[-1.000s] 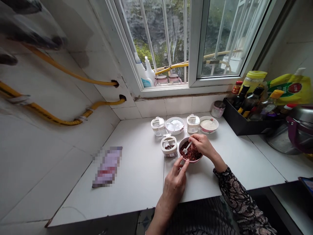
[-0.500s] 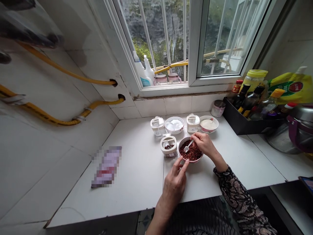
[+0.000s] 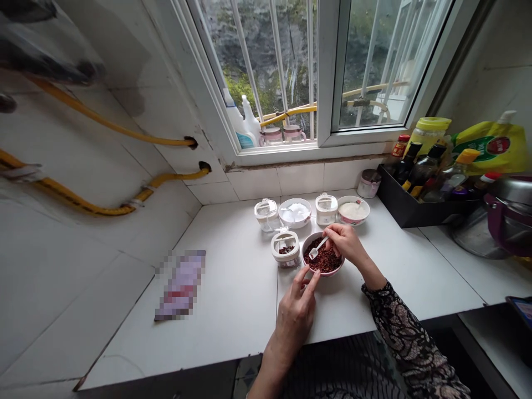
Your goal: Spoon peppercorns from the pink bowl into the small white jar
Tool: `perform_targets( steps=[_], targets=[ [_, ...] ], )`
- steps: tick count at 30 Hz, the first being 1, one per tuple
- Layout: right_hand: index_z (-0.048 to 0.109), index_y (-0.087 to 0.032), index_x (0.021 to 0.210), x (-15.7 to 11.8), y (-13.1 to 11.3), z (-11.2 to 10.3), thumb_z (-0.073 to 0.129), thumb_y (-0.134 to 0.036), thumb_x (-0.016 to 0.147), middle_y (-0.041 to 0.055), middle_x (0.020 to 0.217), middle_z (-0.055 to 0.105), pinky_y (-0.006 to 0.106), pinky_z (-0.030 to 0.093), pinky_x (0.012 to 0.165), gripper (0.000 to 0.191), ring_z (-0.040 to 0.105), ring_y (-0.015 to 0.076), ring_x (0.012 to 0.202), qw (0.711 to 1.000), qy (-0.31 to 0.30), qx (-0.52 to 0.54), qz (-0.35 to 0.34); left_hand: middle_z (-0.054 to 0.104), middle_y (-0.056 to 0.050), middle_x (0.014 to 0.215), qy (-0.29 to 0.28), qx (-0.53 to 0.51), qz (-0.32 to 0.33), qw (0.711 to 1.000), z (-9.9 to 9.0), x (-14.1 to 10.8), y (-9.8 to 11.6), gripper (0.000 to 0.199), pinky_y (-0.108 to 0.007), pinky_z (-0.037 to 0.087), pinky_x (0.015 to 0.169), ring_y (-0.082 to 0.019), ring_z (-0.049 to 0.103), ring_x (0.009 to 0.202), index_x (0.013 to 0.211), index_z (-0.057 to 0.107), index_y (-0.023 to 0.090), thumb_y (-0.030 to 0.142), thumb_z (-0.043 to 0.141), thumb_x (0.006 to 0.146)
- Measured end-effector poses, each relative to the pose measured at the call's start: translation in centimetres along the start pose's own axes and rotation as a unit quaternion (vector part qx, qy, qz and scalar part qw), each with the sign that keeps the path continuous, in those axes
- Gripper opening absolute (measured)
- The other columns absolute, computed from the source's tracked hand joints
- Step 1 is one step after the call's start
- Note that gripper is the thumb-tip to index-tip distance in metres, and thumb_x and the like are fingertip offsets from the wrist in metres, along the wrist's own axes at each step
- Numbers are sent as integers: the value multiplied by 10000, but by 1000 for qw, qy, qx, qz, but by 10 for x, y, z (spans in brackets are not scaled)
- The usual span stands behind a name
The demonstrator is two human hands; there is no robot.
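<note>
My right hand is closed in a pinch on the handle of a small white spoon. The spoon's tip lies over dark red dried peppercorn-like grains in a bowl with a pinkish rim. At the bowl's near edge, the fingers of my left hand press against the rim and hold it. Just left of the bowl stands a clear seasoning jar with a white-framed lid, some dark grains inside it.
Behind are two more seasoning jars, a bowl of white powder and a bowl of pale grains. A black box of bottles and a metal pot stand right. A blurred purple packet lies left.
The spoon's tip has shifted slightly left in the bowl. My left hand stays at the rim, and the whole view has moved a little.
</note>
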State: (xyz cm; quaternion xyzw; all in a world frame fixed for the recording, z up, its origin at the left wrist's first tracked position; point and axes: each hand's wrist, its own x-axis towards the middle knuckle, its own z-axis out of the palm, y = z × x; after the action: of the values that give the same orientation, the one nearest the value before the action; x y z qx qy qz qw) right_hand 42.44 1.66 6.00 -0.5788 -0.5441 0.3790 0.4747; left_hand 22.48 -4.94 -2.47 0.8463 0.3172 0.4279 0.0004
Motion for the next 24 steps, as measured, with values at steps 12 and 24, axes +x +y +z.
perform_targets(
  steps=[12, 24],
  targets=[
    [600, -185, 763, 7, -3, 1, 681, -581, 746, -3, 509, 649, 205, 338, 325, 404, 483, 98, 310, 989, 17, 144, 0, 550, -157, 1410, -3, -8, -9, 1000, 2, 0, 1, 715, -293, 628, 850, -183, 705, 1021, 1572, 351, 259, -27, 412, 920],
    [695, -215, 925, -18, -17, 40, 485, -368, 963, 83, 775, 741, 325, 531, 721, 262, 682, 204, 692, 943, 8, -154, -296, 561, -187, 1373, 16, 9, -1, 1000, 5, -1, 0, 711, -313, 637, 827, -187, 713, 985, 1561, 359, 225, -39, 407, 903]
  ],
)
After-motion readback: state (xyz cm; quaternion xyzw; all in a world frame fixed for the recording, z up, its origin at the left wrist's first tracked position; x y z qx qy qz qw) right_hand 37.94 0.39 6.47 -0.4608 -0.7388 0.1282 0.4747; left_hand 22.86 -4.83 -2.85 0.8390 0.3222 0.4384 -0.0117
